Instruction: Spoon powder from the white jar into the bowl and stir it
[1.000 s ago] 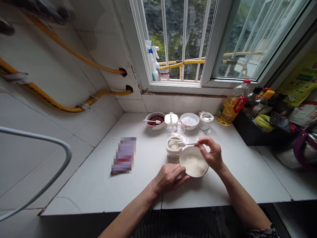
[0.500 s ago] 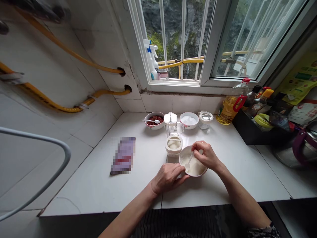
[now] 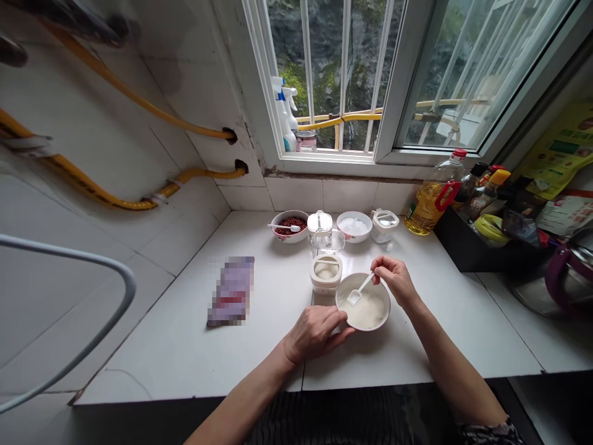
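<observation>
My left hand (image 3: 319, 331) grips the near-left rim of a white bowl (image 3: 387, 314) on the counter, thumb on top and fingers along its side. Pale white granules (image 3: 370, 311) cover the inside of the bowl. Between the thumb and fingertips of my right hand (image 3: 395, 278) is the handle of a small white spoon (image 3: 356, 296). The spoon slants down to the left over the granules, its scoop above them. Just left of the bowl stands a seasoning jar (image 3: 326, 285) with its clear lid (image 3: 328, 240) flipped up and pale contents inside.
Behind are a bowl of dark red pieces (image 3: 288, 224) with a white spoon, a bowl of white crystals (image 3: 354, 226) and two jars (image 3: 319, 220). An oil bottle (image 3: 424, 204) and a black bin of bottles (image 3: 458, 247) stand right. A blurred purple packet (image 3: 233, 293) lies left.
My right hand has lifted the spoon from the granules and drawn it up and to the right. My left hand keeps its hold on the bowl.
</observation>
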`<state>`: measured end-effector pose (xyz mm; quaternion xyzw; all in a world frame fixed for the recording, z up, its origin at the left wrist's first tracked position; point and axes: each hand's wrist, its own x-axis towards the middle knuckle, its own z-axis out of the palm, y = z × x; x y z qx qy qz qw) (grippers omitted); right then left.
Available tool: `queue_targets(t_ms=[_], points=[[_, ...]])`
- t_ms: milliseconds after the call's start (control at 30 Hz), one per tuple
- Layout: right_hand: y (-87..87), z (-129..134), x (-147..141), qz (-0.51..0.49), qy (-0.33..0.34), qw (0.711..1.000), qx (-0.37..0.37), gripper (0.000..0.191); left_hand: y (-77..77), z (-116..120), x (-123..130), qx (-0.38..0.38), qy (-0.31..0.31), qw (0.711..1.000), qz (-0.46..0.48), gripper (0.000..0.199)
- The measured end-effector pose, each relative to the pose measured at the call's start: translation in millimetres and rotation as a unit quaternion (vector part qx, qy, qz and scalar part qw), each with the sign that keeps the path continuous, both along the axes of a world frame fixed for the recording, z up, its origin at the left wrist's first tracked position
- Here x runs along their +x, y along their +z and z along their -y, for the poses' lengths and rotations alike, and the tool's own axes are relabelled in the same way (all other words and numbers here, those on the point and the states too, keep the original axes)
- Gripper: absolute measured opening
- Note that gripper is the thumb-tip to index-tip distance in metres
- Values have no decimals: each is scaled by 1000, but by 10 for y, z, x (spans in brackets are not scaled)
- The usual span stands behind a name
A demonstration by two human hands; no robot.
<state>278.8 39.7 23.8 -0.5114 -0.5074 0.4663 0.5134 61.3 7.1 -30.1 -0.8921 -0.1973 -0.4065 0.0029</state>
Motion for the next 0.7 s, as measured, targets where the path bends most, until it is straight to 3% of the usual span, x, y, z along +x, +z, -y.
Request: queue_targets(t_ms=[233,400,533,600,700], points=[[-12,0,-20,-44,7,999,-12,20,-4,-2,1,5,-1,1000,3,14],[-44,36,-78,-29,2,998,48,26,-11,0,-1,-4,1,1000,0,13],[-75,78,-103,103,5,982,159,14,-6,3,-4,-2,4,1000,-3,14],[-93,87,-113,202,24,953,225,4,3,3,-3,2,4,1000,-3,15],[-105,94,-127,271,37,915,295,9,13,2,0,6,3,1000,0,15]])
